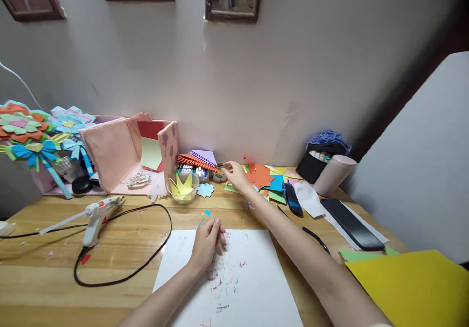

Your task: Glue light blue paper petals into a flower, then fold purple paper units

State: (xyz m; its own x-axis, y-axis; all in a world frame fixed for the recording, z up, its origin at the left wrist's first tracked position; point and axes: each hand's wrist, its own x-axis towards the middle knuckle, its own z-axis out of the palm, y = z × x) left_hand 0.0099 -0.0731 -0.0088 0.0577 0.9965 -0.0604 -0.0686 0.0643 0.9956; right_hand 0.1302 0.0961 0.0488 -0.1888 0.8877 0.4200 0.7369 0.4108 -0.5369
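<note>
Taking the big white paint-smudged paper sheet as your clock face, your right hand is way out at 12, fingers bent right by a small, round, pale item, partly hidden, so I can't tell if you're gripping it. Your left hand sits at 11 on the sheet, loosely curled; can't tell if anything's in there. Further out at 11 there's a clear plastic bowl with yellow folded paper, at 10 a white glue gun on the wooden table, and orange paper scraps around 1.
</note>
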